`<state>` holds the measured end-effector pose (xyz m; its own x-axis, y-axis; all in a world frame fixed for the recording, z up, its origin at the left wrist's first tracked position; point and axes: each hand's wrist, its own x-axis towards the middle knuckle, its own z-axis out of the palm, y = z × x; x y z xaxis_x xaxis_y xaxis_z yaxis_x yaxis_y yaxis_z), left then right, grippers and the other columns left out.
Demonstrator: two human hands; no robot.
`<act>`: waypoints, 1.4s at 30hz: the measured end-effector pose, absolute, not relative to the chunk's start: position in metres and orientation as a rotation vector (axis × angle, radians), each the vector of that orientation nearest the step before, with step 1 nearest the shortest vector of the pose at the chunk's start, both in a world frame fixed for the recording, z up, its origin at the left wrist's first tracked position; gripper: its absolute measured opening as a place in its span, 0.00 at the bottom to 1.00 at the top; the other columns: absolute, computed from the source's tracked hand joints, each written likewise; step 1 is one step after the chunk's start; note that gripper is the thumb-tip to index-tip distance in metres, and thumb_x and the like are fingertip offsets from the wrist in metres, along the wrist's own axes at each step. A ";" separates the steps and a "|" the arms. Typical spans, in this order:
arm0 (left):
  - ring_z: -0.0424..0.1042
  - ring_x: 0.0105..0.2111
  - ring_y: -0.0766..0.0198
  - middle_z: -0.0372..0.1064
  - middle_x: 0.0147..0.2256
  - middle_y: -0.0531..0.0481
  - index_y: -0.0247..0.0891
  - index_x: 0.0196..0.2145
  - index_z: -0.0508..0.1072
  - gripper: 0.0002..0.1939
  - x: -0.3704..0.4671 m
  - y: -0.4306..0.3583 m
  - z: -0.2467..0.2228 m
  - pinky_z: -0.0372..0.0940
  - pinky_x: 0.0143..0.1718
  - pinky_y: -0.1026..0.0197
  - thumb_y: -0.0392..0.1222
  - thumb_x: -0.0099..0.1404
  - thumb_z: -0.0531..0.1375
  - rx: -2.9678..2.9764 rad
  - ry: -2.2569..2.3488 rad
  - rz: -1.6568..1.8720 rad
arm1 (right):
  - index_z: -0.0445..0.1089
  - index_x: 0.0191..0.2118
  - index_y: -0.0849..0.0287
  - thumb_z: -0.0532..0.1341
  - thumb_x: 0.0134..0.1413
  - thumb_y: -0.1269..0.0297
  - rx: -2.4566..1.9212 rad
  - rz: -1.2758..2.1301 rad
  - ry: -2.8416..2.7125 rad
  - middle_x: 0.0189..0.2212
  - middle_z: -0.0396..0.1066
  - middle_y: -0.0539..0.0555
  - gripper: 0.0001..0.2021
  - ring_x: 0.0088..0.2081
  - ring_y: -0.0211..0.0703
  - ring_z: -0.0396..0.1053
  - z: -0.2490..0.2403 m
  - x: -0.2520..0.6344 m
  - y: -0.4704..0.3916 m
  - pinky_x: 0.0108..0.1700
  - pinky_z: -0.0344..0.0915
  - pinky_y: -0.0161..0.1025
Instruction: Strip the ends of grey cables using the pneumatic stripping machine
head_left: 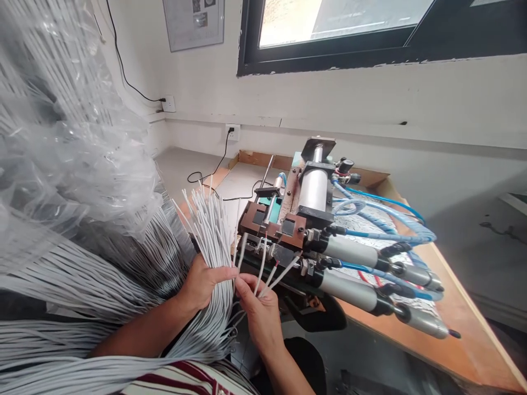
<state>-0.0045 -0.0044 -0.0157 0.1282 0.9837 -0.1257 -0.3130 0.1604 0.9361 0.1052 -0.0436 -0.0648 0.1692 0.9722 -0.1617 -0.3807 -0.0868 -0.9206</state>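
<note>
My left hand is wrapped round a thick bundle of light grey cables, whose cut ends fan out above it. Close beside it, my right hand pinches several single cables between thumb and fingers. These stick up toward the front of a pneumatic machine with brown jaw blocks and silver cylinders. A reddish tip shows on at least one of them. The thumb of my left hand nearly meets the fingertips of my right. Lower parts of the bundle run down across my lap.
Long grey cables hang at the left, partly under clear plastic wrap. Blue air hoses curve off the machine's right side. It stands on a wooden-edged table by the wall. Black power cords run to wall sockets.
</note>
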 end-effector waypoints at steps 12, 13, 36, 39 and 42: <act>0.70 0.22 0.66 0.69 0.23 0.53 0.31 0.28 0.72 0.13 -0.003 0.004 -0.010 0.69 0.27 0.61 0.33 0.41 0.67 0.824 0.983 1.139 | 0.66 0.22 0.62 0.69 0.34 0.60 -0.991 1.337 -0.265 0.18 0.64 0.47 0.13 0.18 0.28 0.54 -0.050 0.110 -0.030 0.17 0.47 0.26; 0.69 0.21 0.67 0.69 0.23 0.53 0.31 0.28 0.72 0.13 -0.003 0.004 -0.009 0.69 0.27 0.62 0.33 0.41 0.67 0.825 0.986 1.142 | 0.65 0.21 0.63 0.69 0.33 0.61 -0.988 1.345 -0.240 0.17 0.63 0.47 0.14 0.18 0.27 0.53 -0.049 0.111 -0.029 0.17 0.46 0.25; 0.67 0.24 0.66 0.70 0.21 0.52 0.32 0.23 0.73 0.05 -0.009 -0.009 -0.024 0.62 0.28 0.64 0.32 0.44 0.65 1.112 1.051 1.018 | 0.72 0.23 0.62 0.69 0.32 0.57 -1.038 1.321 -0.365 0.19 0.67 0.50 0.14 0.19 0.30 0.56 -0.051 0.110 -0.038 0.19 0.49 0.29; 0.68 0.22 0.65 0.70 0.20 0.53 0.32 0.22 0.73 0.05 -0.008 -0.009 -0.022 0.63 0.28 0.63 0.32 0.43 0.65 1.032 1.068 1.031 | 0.72 0.24 0.63 0.70 0.31 0.57 -1.042 1.338 -0.342 0.19 0.66 0.50 0.14 0.18 0.30 0.56 -0.050 0.112 -0.039 0.18 0.47 0.28; 0.69 0.22 0.65 0.70 0.21 0.53 0.32 0.23 0.73 0.07 -0.006 -0.009 -0.022 0.65 0.29 0.62 0.31 0.42 0.65 0.975 1.068 1.031 | 0.72 0.23 0.64 0.70 0.30 0.58 -1.024 1.367 -0.316 0.17 0.65 0.50 0.15 0.17 0.29 0.54 -0.044 0.114 -0.036 0.17 0.45 0.27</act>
